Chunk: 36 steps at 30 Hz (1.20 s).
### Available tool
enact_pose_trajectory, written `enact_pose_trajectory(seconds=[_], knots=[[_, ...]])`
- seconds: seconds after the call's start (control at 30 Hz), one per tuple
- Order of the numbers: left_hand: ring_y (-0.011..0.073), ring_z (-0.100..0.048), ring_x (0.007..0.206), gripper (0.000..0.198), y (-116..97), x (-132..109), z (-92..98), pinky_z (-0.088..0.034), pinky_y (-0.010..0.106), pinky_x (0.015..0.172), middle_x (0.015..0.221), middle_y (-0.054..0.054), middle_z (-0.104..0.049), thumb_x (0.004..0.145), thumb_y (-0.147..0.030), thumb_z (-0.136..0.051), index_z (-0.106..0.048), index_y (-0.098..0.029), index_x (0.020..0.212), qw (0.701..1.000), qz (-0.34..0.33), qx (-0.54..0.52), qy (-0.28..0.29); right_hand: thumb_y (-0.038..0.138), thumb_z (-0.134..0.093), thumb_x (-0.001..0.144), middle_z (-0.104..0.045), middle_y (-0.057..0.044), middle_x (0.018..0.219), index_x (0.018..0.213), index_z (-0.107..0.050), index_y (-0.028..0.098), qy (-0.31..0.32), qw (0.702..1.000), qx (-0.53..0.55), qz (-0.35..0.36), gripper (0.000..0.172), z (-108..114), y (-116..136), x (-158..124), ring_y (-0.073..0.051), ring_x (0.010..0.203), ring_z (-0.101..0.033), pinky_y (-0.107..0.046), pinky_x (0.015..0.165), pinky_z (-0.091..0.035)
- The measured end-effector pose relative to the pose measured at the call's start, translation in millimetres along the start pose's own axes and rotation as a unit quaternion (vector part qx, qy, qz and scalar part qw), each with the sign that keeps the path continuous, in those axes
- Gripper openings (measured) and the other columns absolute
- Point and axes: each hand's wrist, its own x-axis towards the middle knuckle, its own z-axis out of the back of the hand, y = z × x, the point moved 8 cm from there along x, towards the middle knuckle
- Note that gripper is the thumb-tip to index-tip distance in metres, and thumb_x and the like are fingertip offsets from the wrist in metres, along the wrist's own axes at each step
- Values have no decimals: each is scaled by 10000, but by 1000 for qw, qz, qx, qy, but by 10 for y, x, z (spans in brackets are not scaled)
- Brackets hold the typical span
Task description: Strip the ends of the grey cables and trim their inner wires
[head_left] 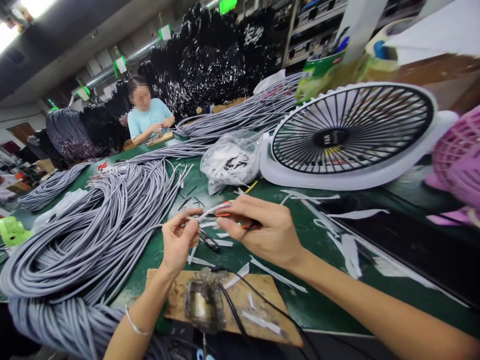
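My left hand [179, 239] pinches the stripped end of a grey cable [208, 211] over the green table [322, 300]. My right hand [262, 230] grips the thin red and orange inner wires [225, 215] sticking out of that cable end, fingers closed on them. A small black tool [210, 241] lies on the table just under my hands. Below them sits a wooden board [262, 295] carrying a metal fixture [202, 300] with a black cord.
Big coils of grey cable [93, 225] cover the left side. A white desk fan [348, 135] lies at the right, a plastic bag [230, 160] beside it, a pink basket [459, 160] at far right. White insulation scraps litter the table. Another person [148, 117] works at the far end.
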Motion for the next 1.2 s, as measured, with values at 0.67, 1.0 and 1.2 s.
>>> enact_pose_trajectory(seconds=[0.67,1.0,1.2], knots=[[121,-566,430,172,-330,-134,19,-432,215,452,500,10,-637,741,-281,-628,-677,-156,635,951,-150,261,-69,130,-510,781,-624,-4,575,777,-632,160,47,999,-18,-17,126,-154,103,-154,-70,418,-499,-175,427,-416],[97,-556,351,362,-239,-94,93,-414,172,381,459,-62,-524,757,-500,-561,-437,-175,653,973,-86,192,-96,72,-376,797,-625,-18,591,732,-627,158,127,983,-105,83,273,-355,128,-203,-89,481,-546,-192,451,-400],[78,-485,260,408,-71,-43,143,-373,153,277,472,-89,-539,746,-556,-539,-346,-199,710,991,-16,74,-110,63,-402,743,-624,-6,559,635,-621,167,126,989,-59,43,266,-315,56,-157,-82,481,-541,-180,498,-418]])
